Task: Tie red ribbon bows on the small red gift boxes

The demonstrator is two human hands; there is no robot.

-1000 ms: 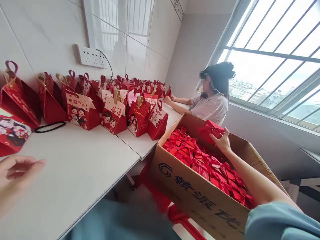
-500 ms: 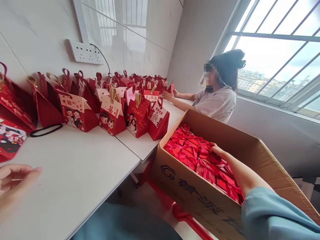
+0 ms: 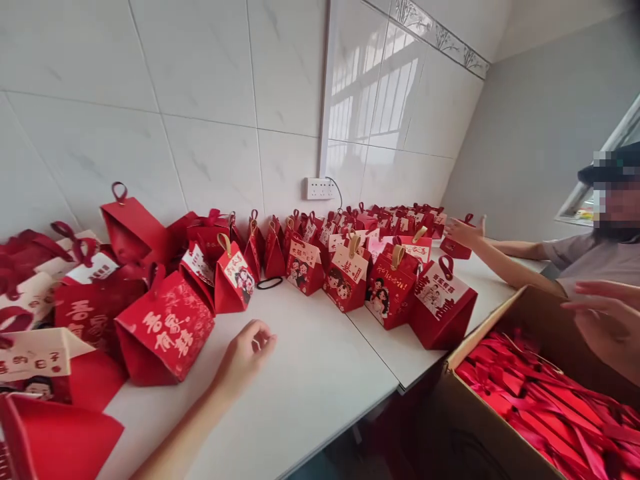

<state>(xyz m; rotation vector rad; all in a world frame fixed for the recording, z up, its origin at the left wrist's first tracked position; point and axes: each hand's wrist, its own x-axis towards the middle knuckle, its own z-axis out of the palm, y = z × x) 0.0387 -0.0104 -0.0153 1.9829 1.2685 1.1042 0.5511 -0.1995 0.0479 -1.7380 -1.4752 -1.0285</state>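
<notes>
My left hand (image 3: pixel 253 350) hangs over the white table with loosely curled fingers and a gap between thumb and fingers; nothing shows in it. Close to its left stands a red gift box (image 3: pixel 165 330) with gold-and-white lettering and a loop handle. Another small gift box (image 3: pixel 235 280) with a cartoon couple stands just behind it. At the right edge, my right hand (image 3: pixel 607 323) is raised over a cardboard carton (image 3: pixel 500 427), fingers stretched out and slightly smeared, with nothing seen in them. Red ribboned packets (image 3: pixel 555 407) fill the carton.
Many more gift boxes line the wall, some standing beside the table seam (image 3: pixel 375 353). A black ring (image 3: pixel 270 283) lies on the tabletop (image 3: pixel 310 393). Across the table, a co-worker's hand (image 3: pixel 465 233) is at a red box (image 3: pixel 456 247). A power strip (image 3: pixel 320 189) is on the wall.
My view has swung left. My right hand has lifted off the red packets and out of the carton, empty as far as I see. My left hand stays over the table.
</notes>
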